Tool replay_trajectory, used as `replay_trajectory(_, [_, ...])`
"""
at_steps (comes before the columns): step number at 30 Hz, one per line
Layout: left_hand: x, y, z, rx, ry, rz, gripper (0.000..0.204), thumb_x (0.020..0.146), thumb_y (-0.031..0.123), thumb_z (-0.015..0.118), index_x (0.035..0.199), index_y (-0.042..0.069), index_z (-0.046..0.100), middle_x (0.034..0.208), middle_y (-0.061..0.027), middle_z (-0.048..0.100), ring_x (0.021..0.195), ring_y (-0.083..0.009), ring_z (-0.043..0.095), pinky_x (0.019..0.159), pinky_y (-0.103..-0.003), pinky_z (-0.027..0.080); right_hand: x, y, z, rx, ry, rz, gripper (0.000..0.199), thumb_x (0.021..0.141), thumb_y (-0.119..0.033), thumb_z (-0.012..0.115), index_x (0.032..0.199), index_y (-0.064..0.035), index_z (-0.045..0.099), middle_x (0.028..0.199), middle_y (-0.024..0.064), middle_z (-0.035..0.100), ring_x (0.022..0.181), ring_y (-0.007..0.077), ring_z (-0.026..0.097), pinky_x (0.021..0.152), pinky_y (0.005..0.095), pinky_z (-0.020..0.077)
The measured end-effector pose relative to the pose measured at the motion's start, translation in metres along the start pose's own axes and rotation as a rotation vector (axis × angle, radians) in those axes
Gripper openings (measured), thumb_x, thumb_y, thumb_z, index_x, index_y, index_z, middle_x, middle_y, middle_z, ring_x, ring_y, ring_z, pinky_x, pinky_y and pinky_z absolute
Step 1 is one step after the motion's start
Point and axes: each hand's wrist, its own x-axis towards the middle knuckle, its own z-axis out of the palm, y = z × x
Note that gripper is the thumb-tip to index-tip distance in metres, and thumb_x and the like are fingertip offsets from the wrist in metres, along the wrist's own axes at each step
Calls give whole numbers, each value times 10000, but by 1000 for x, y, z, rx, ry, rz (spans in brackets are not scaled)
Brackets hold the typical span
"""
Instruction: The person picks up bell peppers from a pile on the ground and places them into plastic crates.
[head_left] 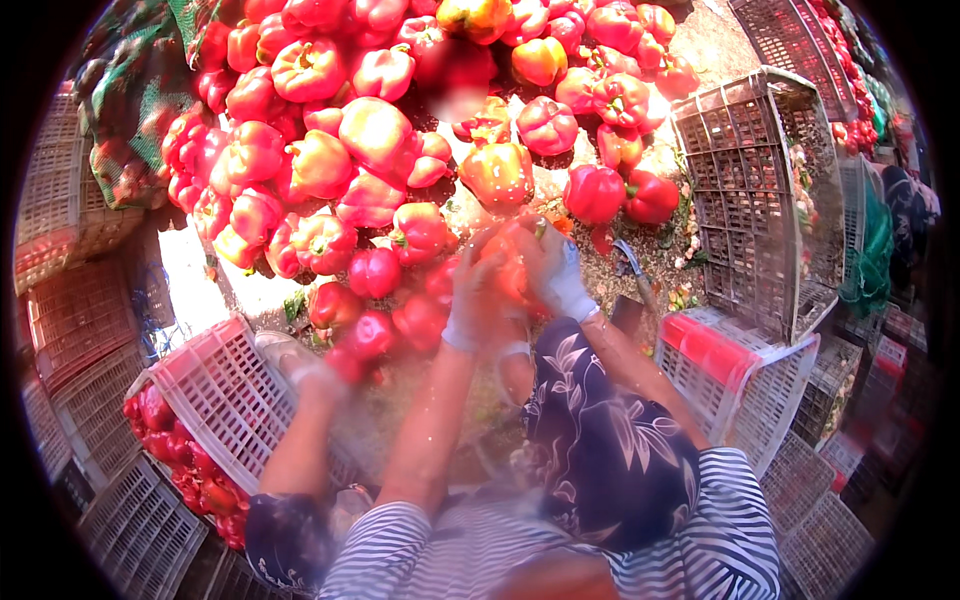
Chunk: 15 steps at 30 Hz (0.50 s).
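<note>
Between my two hands, just above my knees, is a red bell pepper (513,264) with a green stem end showing by my right fingers. My left hand (472,293), pale-gloved at the wrist, wraps the pepper's left side. Closed against its right side is my right hand (562,272), also in a whitish glove; whether it holds a tool too is hidden. A large orange-red pepper (497,174) lies just beyond my hands. The big heap of red and orange bell peppers (318,165) spreads ahead and to the left.
A knife-like tool (630,258) lies right of my hands. On the right stand a tilted dirty crate (735,205) and a white crate with a red band (765,400). Left of my leg, another white crate (225,390) sits beside red peppers (195,465). A green net sack (125,130) stands far left.
</note>
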Motion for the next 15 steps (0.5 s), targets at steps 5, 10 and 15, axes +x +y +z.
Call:
replay_trajectory(5, [-1, -1, -6, -91, -125, -11, 500, 959, 128, 513, 1432, -17, 436, 1411, -148, 513, 1283, -231, 524, 1092, -368, 437, 19, 18, -24, 600, -375, 369, 272, 959, -294, 576, 1020, -34, 629, 962, 41, 682, 881, 183, 642, 772, 357, 508])
replay_trajectory(10, [9, -8, -26, -37, -118, -12, 470, 988, 92, 458, 1441, -24, 409, 1420, -153, 503, 1264, -245, 548, 1057, -365, 482, 6, 15, -36, 286, -487, -399, 445, 971, -347, 601, 1235, 11, 604, 1073, 94, 662, 962, 139, 603, 884, 306, 499])
replay_trajectory(15, [5, 14, -9, -360, -100, -100, 462, 1028, 153, 417, 1454, -22, 379, 1412, -145, 508, 1242, -242, 562, 1062, -376, 479, 7, -5, -55, 218, -265, 167, 483, 941, -406, 615, 1174, 17, 597, 1027, 107, 659, 900, 153, 604, 805, 311, 493])
